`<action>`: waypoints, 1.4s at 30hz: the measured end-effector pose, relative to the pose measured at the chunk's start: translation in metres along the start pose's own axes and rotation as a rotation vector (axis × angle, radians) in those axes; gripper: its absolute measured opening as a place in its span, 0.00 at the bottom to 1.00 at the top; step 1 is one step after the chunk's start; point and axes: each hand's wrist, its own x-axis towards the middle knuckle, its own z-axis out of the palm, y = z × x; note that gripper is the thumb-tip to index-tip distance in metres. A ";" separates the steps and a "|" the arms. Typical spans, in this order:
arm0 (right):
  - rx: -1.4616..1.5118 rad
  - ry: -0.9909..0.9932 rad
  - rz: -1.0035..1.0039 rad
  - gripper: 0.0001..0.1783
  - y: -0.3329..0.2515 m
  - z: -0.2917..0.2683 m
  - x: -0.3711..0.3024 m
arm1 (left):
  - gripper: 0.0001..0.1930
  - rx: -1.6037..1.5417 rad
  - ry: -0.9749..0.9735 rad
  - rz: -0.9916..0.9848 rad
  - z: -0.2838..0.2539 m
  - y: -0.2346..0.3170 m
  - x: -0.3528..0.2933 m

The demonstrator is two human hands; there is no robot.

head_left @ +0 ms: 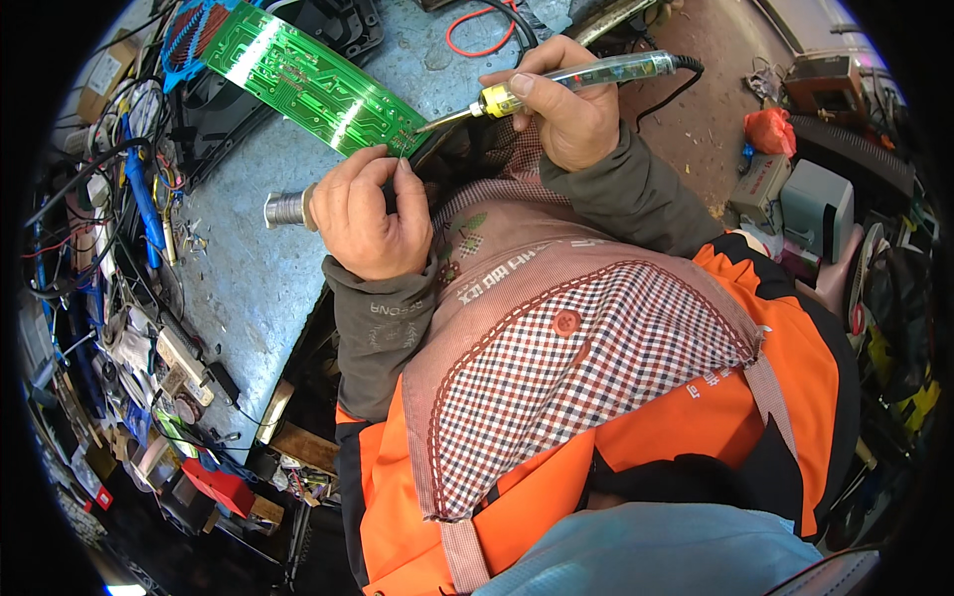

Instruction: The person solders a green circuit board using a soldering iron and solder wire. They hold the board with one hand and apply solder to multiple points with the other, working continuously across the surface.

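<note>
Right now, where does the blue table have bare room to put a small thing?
Between the silvery cylinder and the blue tool; also between the green circuit board and the red cable. Tangled wires crowd the left side.

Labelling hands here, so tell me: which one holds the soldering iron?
The right hand grips the soldering iron; the left hand instead holds a silvery cylinder near the green board.

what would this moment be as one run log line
left hand: around silver spool | right hand: holding soldering iron | iron tip: at one end of green circuit board
</note>
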 end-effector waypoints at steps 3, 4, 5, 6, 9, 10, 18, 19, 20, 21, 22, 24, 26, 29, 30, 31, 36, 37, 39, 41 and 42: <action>-0.004 -0.003 0.007 0.08 -0.002 0.001 0.000 | 0.09 -0.005 -0.005 -0.020 0.000 0.002 0.000; -0.028 -0.015 0.007 0.08 -0.002 0.001 0.001 | 0.09 -0.007 -0.003 -0.020 0.001 0.002 0.000; -0.051 -0.028 0.007 0.08 -0.003 0.001 0.001 | 0.09 -0.009 0.000 -0.020 0.001 0.002 0.000; -0.074 -0.041 0.009 0.08 -0.003 0.000 0.001 | 0.09 -0.010 0.002 -0.021 0.001 0.003 0.001; -0.086 -0.035 0.039 0.07 -0.005 0.001 0.001 | 0.09 -0.016 -0.009 -0.023 0.000 0.003 0.002; -0.088 -0.037 0.041 0.07 -0.005 0.001 0.002 | 0.09 -0.018 -0.009 -0.021 0.000 0.002 0.002; -0.125 -0.048 0.062 0.07 -0.010 0.003 0.003 | 0.10 -0.025 -0.009 -0.016 -0.001 0.002 0.002; -0.137 -0.050 0.061 0.07 -0.010 0.003 0.004 | 0.10 -0.026 -0.011 -0.018 -0.001 0.002 0.001; -0.148 -0.052 0.060 0.07 -0.010 0.003 0.004 | 0.10 -0.028 -0.012 -0.020 -0.001 0.002 0.001; -0.160 -0.054 0.058 0.07 -0.010 0.003 0.004 | 0.10 -0.030 -0.012 -0.021 -0.001 0.002 0.001; -0.164 -0.051 0.062 0.07 -0.010 0.003 0.004 | 0.10 -0.029 -0.013 -0.020 -0.001 0.002 0.001; -0.172 -0.047 0.069 0.07 -0.009 0.003 0.004 | 0.10 -0.029 -0.014 -0.018 -0.002 0.002 0.001; -0.170 -0.045 0.067 0.07 -0.010 0.003 0.004 | 0.10 -0.028 -0.015 -0.015 -0.001 0.002 0.002; -0.164 -0.041 0.059 0.07 -0.010 0.005 0.003 | 0.10 -0.023 -0.017 -0.017 0.000 0.001 0.001; -0.162 -0.039 0.054 0.07 -0.011 0.005 0.003 | 0.10 -0.021 -0.017 -0.019 0.000 0.002 0.001; -0.159 -0.038 0.054 0.07 -0.011 0.005 0.003 | 0.10 -0.023 -0.015 -0.025 0.000 0.002 0.001; -0.064 -0.019 0.013 0.07 -0.005 0.004 0.003 | 0.09 -0.038 -0.005 -0.030 -0.001 0.001 0.000; -0.059 -0.016 0.014 0.07 -0.005 0.004 0.003 | 0.09 -0.041 -0.001 -0.032 -0.001 0.001 0.000; -0.048 -0.008 0.016 0.07 -0.005 0.004 0.003 | 0.08 -0.048 0.005 -0.034 -0.001 0.003 0.001; -0.078 -0.020 0.020 0.07 -0.005 0.003 0.002 | 0.09 -0.044 -0.002 -0.027 -0.001 0.002 0.001; -0.092 -0.026 0.021 0.07 -0.004 0.003 0.002 | 0.09 -0.042 -0.004 -0.024 -0.001 0.001 0.001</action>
